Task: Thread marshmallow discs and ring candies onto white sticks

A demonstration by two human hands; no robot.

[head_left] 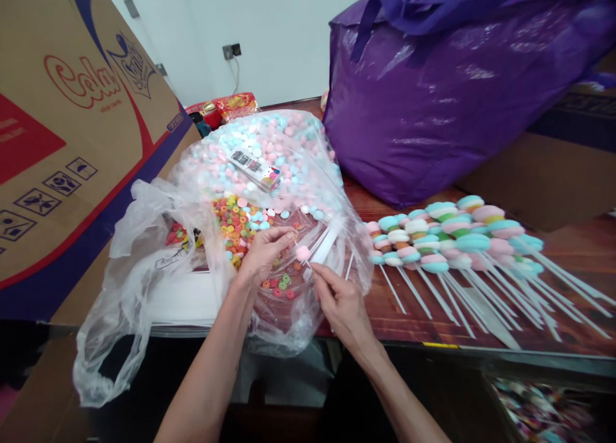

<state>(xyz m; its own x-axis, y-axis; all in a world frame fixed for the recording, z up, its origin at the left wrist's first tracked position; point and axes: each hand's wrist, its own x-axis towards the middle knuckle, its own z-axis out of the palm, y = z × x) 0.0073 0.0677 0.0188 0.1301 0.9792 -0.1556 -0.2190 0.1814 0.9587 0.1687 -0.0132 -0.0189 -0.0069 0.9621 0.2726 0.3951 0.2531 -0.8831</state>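
Note:
A pink marshmallow (303, 253) is threaded on a thin white stick between my hands. My right hand (341, 300) pinches the stick just below it. At the stick's upper end, my left hand (262, 255) has thumb and fingertips pressed together; what lies between them is too small to make out. Under the hands, several red and green gummy rings (283, 285) lie on clear plastic, with a bundle of white sticks (328, 237) beside them. More gummy rings (228, 215) are heaped to the left, in front of a large clear bag of pink, blue and white marshmallows (289, 138).
Finished-looking marshmallow skewers (443, 237) are piled on the wooden table (572, 289) at right. Behind them stands a big purple bag (433, 103). A cardboard box (81, 141) leans in from the left. A crumpled clear carrier bag (120, 314) hangs over the front edge.

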